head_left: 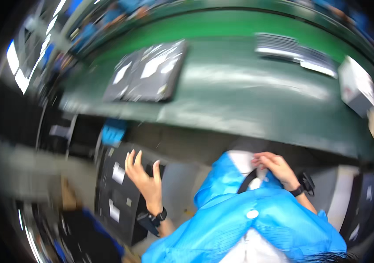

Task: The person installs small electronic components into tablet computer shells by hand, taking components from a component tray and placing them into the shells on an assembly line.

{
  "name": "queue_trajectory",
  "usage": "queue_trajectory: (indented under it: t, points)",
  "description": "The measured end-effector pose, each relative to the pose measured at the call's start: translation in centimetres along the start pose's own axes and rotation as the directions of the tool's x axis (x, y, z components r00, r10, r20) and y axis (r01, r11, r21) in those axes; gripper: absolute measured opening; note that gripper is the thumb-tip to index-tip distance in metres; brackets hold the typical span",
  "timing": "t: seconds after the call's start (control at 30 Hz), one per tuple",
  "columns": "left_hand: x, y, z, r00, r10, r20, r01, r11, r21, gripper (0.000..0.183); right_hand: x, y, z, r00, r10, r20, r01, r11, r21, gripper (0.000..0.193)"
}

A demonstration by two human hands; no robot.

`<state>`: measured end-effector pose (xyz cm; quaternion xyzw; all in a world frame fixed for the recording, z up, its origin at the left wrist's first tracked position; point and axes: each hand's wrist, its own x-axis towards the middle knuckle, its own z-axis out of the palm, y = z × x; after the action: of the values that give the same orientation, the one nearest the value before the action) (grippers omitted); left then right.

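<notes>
My left hand (146,184) is raised in front of the bench, left of my body, with its fingers spread and nothing in it. Nearest to it are black boxes (119,188) with white labels, standing below the bench. My right hand (279,168) is over my lap, its fingers bent together beside a black strap (247,182) and a whitish piece against my blue smock (226,182). Blur hides what those fingers hold, if anything. On the bench's left part lie dark flat packages (154,72) in clear plastic, with white labels.
The green bench (235,96) curves across the view. Flat grey stacked pieces (283,47) lie at its far right, and a white box (357,85) stands at the right end. Below, a blue box (113,131) is at left. Out-of-focus people in blue are beyond the bench.
</notes>
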<state>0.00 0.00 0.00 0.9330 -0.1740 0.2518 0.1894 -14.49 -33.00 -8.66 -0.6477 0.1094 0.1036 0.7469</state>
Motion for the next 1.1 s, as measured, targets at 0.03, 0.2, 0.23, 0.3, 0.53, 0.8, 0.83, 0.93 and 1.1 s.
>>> queue_trajectory:
  t: [0.03,0.2,0.23,0.3,0.53,0.8,0.83,0.93,1.1]
  points:
    - [1.4,2.1,1.4,0.997,0.081,0.002,-0.080,0.982,-0.173,0.053,-3.1,-0.3,-1.0,0.988,0.004,-0.155,-0.004,1.000,0.000,0.034]
    - [5.7,12.7,8.2,0.851,0.507,-0.135,-0.440,0.551,-0.709,0.051,-6.2,-2.3,-3.2,0.888,-0.129,-0.442,0.124,0.991,-0.039,0.037]
    - [6.3,14.1,10.4,0.774,0.612,-0.164,-0.521,0.468,-0.714,0.051,-6.1,-1.9,-4.8,0.824,-0.186,-0.535,0.175,0.982,-0.073,0.036]
    - [5.0,16.8,12.1,0.643,0.755,-0.133,-0.532,0.314,-0.786,0.053,-9.6,-0.7,-5.3,0.607,-0.239,-0.758,0.265,0.960,-0.090,0.030]
    - [2.8,21.2,11.9,0.311,0.951,0.000,-0.262,0.086,-0.961,0.058,-26.6,4.2,-10.8,-0.338,-0.653,-0.677,-0.770,0.606,-0.200,0.037]
    - [2.8,22.0,12.7,0.225,0.967,0.121,-0.219,0.171,-0.961,0.041,-30.5,7.6,-16.6,-0.250,-0.621,-0.743,-0.897,0.438,-0.064,0.037]
    - [2.7,22.4,12.8,0.228,0.966,0.123,-0.218,0.173,-0.960,0.041,-30.6,7.9,-16.9,-0.266,-0.617,-0.741,-0.886,0.459,-0.065,0.034]
    - [2.9,24.2,12.9,0.109,0.975,0.192,0.222,0.164,-0.961,0.034,-31.0,7.9,-16.1,-0.253,-0.632,-0.733,-0.847,0.511,-0.149,0.028]
    - [-0.2,29.3,14.8,-0.060,0.984,0.170,0.569,0.174,-0.804,0.043,-30.9,6.5,-8.3,-0.059,-0.536,-0.842,-0.705,0.619,-0.345,0.021]
